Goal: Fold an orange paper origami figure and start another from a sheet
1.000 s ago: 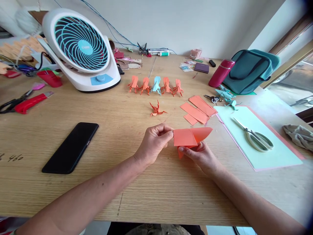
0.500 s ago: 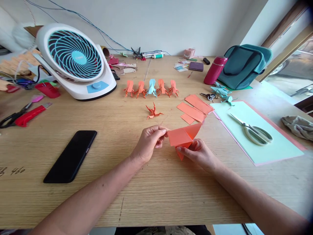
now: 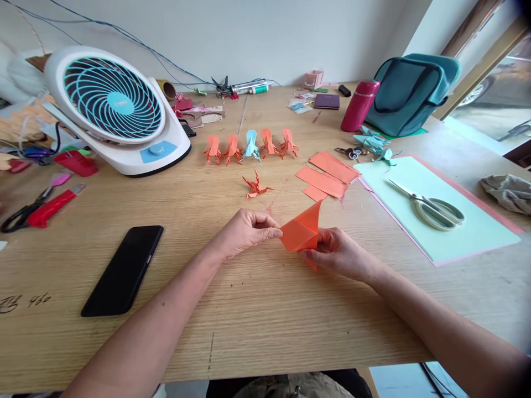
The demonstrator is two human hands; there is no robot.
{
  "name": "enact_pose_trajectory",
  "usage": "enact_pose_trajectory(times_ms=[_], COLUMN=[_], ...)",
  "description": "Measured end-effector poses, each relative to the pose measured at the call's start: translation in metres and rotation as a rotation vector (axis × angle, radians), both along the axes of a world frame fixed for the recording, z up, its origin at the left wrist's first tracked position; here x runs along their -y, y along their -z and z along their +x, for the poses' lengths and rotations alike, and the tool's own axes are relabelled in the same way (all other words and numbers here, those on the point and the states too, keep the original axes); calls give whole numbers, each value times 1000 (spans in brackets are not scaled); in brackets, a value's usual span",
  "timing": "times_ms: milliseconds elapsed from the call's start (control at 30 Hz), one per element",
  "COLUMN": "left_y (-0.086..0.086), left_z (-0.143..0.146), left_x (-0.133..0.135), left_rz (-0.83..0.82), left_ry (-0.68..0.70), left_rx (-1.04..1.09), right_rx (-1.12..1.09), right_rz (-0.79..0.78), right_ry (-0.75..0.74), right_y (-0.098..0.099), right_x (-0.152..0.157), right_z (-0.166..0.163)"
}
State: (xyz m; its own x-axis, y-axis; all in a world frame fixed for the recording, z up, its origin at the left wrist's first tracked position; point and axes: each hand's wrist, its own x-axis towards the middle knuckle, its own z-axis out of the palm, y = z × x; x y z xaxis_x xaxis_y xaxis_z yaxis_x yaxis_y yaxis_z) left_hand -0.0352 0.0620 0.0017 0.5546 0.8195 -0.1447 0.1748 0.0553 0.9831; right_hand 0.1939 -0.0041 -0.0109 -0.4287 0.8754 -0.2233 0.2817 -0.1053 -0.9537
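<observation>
Between my hands, above the table, is a partly folded sheet of orange origami paper (image 3: 299,233) with creases and a raised point. My left hand (image 3: 249,233) pinches its left corner between thumb and fingers. My right hand (image 3: 338,254) grips the right side, thumb in front and fingers behind; part of the paper is hidden there. Just beyond the hands lies an orange folded paper figure (image 3: 256,186) with thin spiky limbs. Farther back stands a row of several folded paper figures (image 3: 251,145), one light blue among orange ones. Cut orange paper strips (image 3: 321,182) lie beyond my right hand.
Scissors (image 3: 435,210) rest on pale green paper sheets (image 3: 464,240) at right. A black phone (image 3: 123,271) lies at left, near a red cutter (image 3: 53,209). A white fan (image 3: 120,110), a pink bottle (image 3: 360,106) and a teal bag (image 3: 410,97) stand farther back.
The paper has been turned and its flap bent, so its left part now narrows to a corner in my left fingers. The whole view has shifted slightly.
</observation>
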Motion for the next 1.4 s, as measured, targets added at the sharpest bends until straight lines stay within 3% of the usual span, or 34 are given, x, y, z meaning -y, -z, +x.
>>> enact_pose_trajectory(times_ms=[133, 267, 433, 633, 1033, 1400], left_y=[4, 11, 10, 14, 19, 27], left_z=[1, 3, 7, 10, 14, 12], left_x=[0, -1, -2, 1, 6, 6], left_rz=[55, -10, -68, -43, -9, 70], left_ry=[-47, -206, -390, -467, -406, -332], left_rx=[-11, 73, 206, 282, 345, 297], right_rx=[16, 21, -18, -207, -319, -434], right_rz=[91, 173, 74, 74, 167, 167], right_ry=[43, 133, 269, 357, 595, 637], right_y=[2, 4, 6, 6, 2, -1], right_x=[-3, -9, -12, -11, -9, -7], right_z=[4, 12, 16, 9, -3, -4])
